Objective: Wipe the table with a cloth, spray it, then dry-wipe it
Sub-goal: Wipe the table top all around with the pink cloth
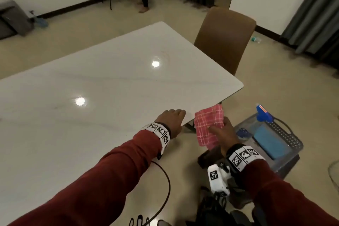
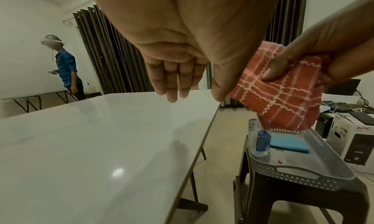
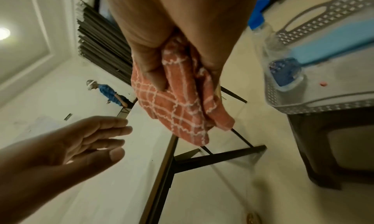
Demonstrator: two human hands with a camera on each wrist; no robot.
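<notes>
The right hand (image 1: pixel 222 134) pinched the red checked cloth (image 1: pixel 209 125) just off the white table's (image 1: pixel 91 97) corner; the left hand (image 1: pixel 172 118) hovered there, fingers relaxed; a grey basket (image 1: pixel 286 134) sat beside; beige floor (image 1: pixel 284 88) lay beyond.

A glossy white table (image 1: pixel 102 86) fills the left of the scene, two ceiling lights glinting off its top. Just right of its near corner, a dark stool (image 2: pixel 299 200) carries a grey perforated basket (image 2: pixel 315 168). In the basket, a blue sponge (image 1: pixel 269 142) lies beside a blue-topped spray bottle (image 1: pixel 263 114).
</notes>
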